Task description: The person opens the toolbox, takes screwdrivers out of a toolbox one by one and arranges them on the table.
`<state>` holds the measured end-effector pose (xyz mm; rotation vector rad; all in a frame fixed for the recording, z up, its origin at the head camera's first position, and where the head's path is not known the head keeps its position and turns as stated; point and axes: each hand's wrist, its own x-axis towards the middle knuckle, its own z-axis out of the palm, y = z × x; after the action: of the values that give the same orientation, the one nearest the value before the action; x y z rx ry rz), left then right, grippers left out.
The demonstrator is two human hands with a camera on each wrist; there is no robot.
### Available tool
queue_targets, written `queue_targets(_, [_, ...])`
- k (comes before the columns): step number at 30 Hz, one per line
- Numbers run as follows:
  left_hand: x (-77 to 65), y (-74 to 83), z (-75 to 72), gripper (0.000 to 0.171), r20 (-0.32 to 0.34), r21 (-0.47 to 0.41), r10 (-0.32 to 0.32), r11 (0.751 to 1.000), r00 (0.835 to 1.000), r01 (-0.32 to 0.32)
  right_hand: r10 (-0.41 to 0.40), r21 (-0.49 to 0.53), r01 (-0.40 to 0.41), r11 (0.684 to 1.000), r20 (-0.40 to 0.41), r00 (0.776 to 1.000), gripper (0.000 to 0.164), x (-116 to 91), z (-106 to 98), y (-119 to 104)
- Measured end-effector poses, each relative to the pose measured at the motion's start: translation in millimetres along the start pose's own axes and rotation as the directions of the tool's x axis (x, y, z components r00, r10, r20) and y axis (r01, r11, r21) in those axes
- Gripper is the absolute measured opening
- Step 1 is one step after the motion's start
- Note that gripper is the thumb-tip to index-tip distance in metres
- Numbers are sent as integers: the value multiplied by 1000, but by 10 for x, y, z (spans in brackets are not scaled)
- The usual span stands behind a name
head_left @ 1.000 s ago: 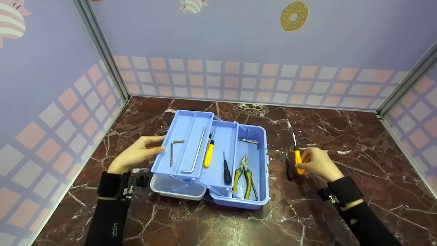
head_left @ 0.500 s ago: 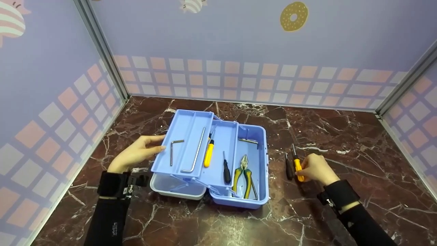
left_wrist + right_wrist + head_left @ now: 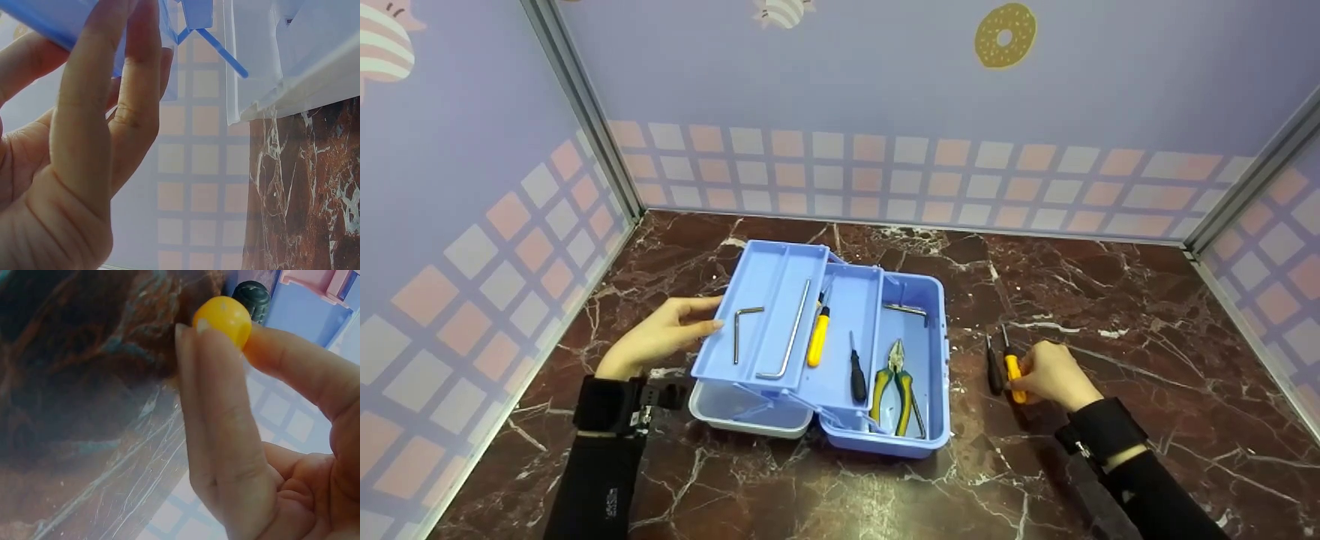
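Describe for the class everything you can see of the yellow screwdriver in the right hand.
The screwdriver has a yellow handle, plastic by its look, with a rounded end, a black collar and a thin metal shaft. Its shaft points forward, right of the toolbox, close beside a dark screwdriver. The right hand pinches the handle near its end. Whether it touches the table is unclear; its tip is too small to make out.

Black sleeves [image 3: 591, 480] — pale lettering [image 3: 612, 504] on the left, wide black wristbands [image 3: 604, 405]
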<state>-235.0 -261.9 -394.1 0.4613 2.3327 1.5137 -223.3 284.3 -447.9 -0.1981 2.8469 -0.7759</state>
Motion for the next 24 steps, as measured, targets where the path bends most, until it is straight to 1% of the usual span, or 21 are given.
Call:
queue_targets(8, [-4,-3,10,56,-2,-19,-1,1000,1000,1,35,48,-37,998,35,999,16,1,-1,7])
queue_targets(14, [2,-11,10,56,-5,-27,-4,1000,1000,4,29,38,-31,999,59,998,19,-15,-53,-4])
queue_targets(17, [0,-16,8,56,1,-41,-3,999,1000,3,21,14,-22,1000,53,998,23,-30,-104,-18])
queue_targets(19, [-2,-19,6,56,5,-49,-3,999,1000,4,11,-20,-10,1000,40,999,27,-40,-145,-36])
queue_targets(24, [-2,-17,6,56,4,-50,-4,999,1000,4,-18,-139,14,990,-32,999,29,-46,-214,-85])
